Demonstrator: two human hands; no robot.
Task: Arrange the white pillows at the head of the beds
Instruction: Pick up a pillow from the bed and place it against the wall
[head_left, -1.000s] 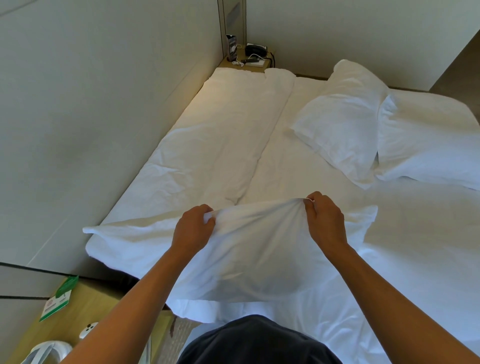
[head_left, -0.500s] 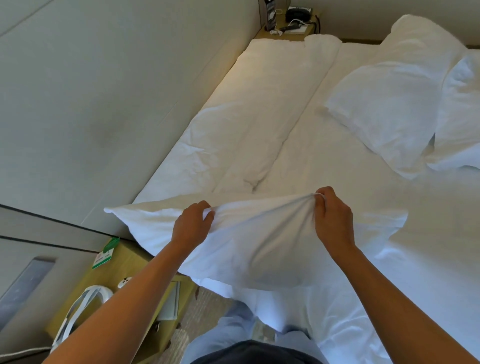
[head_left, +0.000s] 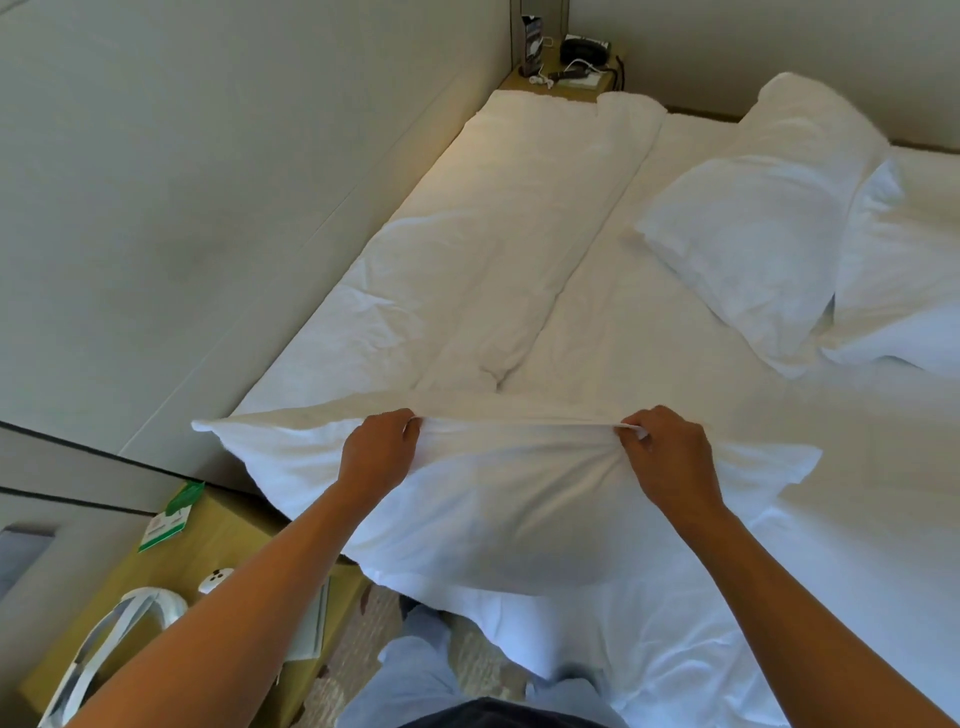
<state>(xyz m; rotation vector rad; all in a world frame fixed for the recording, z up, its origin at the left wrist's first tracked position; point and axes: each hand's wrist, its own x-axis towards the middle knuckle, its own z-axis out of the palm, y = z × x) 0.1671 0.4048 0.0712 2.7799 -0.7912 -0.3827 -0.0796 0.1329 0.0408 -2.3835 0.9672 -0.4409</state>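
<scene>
bare sheet (head_left: 649, 332) mid-bed open, folded duvet (head_left: 467, 249) left, pillows (head_left: 769, 228) right

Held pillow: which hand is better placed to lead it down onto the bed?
Neither clearly. The left hand and right hand each pinch the pillow along its top edge, about evenly apart. Its left end overhangs the bedside table, so the left probably steers.

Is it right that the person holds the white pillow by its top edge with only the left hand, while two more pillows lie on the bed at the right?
Not quite. In the head view both hands pinch the held pillow: left hand and right hand. The two other pillows do lie on the bed at the right.
</scene>
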